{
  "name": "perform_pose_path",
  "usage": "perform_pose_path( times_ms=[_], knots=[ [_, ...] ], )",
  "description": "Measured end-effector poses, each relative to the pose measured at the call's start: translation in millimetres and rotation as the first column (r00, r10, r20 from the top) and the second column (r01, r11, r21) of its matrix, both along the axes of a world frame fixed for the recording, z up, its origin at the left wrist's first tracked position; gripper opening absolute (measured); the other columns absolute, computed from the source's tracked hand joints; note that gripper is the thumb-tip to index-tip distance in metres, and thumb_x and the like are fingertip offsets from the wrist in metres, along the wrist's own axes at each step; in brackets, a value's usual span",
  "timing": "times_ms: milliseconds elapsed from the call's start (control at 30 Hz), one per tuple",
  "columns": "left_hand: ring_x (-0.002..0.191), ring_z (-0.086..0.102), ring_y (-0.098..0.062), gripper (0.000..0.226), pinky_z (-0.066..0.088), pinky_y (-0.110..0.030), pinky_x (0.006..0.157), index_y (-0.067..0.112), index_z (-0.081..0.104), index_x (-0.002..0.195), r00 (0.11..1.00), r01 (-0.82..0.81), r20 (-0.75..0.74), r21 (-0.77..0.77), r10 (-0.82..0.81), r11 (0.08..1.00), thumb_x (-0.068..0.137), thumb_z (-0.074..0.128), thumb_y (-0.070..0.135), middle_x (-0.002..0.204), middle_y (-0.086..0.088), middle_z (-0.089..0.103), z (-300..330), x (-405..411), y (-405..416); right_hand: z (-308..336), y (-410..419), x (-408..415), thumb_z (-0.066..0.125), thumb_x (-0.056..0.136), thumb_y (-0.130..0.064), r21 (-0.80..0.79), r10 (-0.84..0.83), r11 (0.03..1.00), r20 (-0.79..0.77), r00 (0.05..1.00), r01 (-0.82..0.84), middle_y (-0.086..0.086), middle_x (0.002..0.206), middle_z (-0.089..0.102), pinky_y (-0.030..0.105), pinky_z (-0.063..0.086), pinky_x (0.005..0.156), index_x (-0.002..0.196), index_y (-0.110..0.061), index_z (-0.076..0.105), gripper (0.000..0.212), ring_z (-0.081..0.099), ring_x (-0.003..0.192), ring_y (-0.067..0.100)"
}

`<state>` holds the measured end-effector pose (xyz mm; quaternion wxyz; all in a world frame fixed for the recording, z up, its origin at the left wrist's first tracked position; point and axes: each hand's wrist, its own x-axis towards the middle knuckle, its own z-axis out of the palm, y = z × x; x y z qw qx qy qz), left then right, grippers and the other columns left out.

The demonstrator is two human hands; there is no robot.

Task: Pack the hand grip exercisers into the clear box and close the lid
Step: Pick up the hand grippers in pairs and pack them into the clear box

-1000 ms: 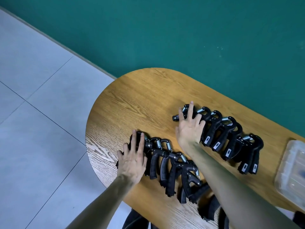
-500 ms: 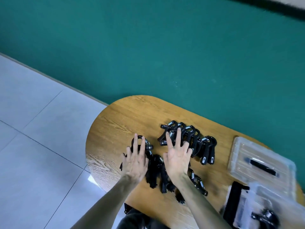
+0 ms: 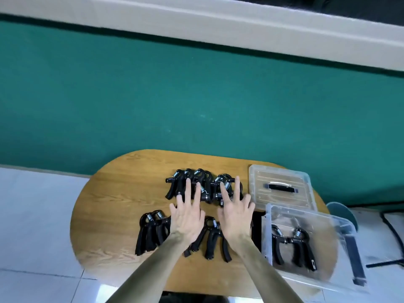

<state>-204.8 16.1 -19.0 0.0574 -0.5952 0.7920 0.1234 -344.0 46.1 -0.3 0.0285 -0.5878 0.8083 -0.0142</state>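
Black hand grip exercisers lie on the oval wooden table in two groups: a far cluster and a near row that runs under my forearms. My left hand and my right hand hover flat between the groups, fingers spread, fingertips over the far cluster, holding nothing. The clear box stands open at the right with two exercisers inside. Its clear lid, with a black handle, lies flat behind the box.
A green wall runs behind the table, with a pale band above it. White tiled floor shows at left and below. A round grey-blue object and black cables sit on the floor at the right. The box overhangs the table's right edge.
The view has swung up and to the right, bringing the box and lid fully into sight. Both hands have moved right, from the left ends of the rows to the gap between them.
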Motion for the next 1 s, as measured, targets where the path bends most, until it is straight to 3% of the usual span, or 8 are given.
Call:
perform_pose_path(
  times_ms=[300,500,600,700,867,1000],
  knots=[
    [0.122,0.037,-0.030,0.079,0.040,-0.046,0.093,0.022,-0.016,0.161,0.985,0.167,-0.034,0.006,-0.167,0.986,0.104,0.036,0.039,0.166,-0.010,-0.029,-2,-122,48,-9,67,-111,0.077,0.071,-0.021,0.013,-0.208,0.978,0.035,0.977,0.208,0.017,0.166,0.018,0.048,0.045,0.077,0.150,-0.029,0.044,0.086,0.048,0.093,0.037],
    [0.115,0.040,-0.028,0.080,0.038,-0.044,0.089,0.023,-0.019,0.160,0.982,0.185,-0.045,0.052,-0.183,0.981,0.104,0.037,0.035,0.165,-0.011,-0.031,-10,-209,84,-26,105,-194,0.076,0.074,-0.020,0.055,-0.293,0.955,0.037,0.955,0.291,0.016,0.167,0.015,0.047,0.044,0.078,0.149,-0.031,0.044,0.083,0.045,0.098,0.037],
    [0.115,0.040,-0.026,0.080,0.038,-0.044,0.092,0.023,-0.020,0.160,0.984,0.178,-0.046,0.083,-0.174,0.981,0.104,0.036,0.036,0.165,-0.011,-0.032,-14,-254,103,-34,124,-236,0.078,0.076,-0.025,0.076,-0.310,0.949,0.052,0.949,0.305,0.016,0.166,0.019,0.045,0.043,0.074,0.148,-0.032,0.047,0.078,0.047,0.098,0.038],
    [0.122,0.039,-0.027,0.082,0.038,-0.045,0.100,0.023,-0.021,0.159,0.984,0.177,-0.044,0.120,-0.172,0.977,0.104,0.038,0.037,0.165,-0.012,-0.031,-22,-286,116,-43,139,-267,0.078,0.070,-0.018,0.132,-0.329,0.940,0.094,0.940,0.315,0.017,0.164,0.024,0.046,0.044,0.072,0.147,-0.030,0.048,0.083,0.049,0.096,0.041],
    [0.123,0.040,-0.027,0.082,0.040,-0.044,0.096,0.024,-0.020,0.160,0.985,0.171,-0.027,0.177,-0.169,0.969,0.103,0.038,0.039,0.165,-0.011,-0.031,-43,-322,128,-61,154,-303,0.055,0.084,-0.012,0.160,-0.316,0.942,0.134,0.939,0.294,0.015,0.168,0.006,0.048,0.041,0.080,0.156,-0.032,0.031,0.079,0.045,0.103,0.039],
    [0.119,0.042,-0.028,0.082,0.038,-0.043,0.090,0.023,-0.017,0.161,0.982,0.174,0.036,0.192,-0.185,0.966,0.101,0.037,0.039,0.168,-0.011,-0.024,-62,-331,132,-89,163,-314,0.074,0.077,-0.025,0.168,-0.325,0.942,0.230,0.917,0.291,0.015,0.166,0.018,0.046,0.042,0.071,0.149,-0.033,0.043,0.079,0.048,0.090,0.036]
  ],
)
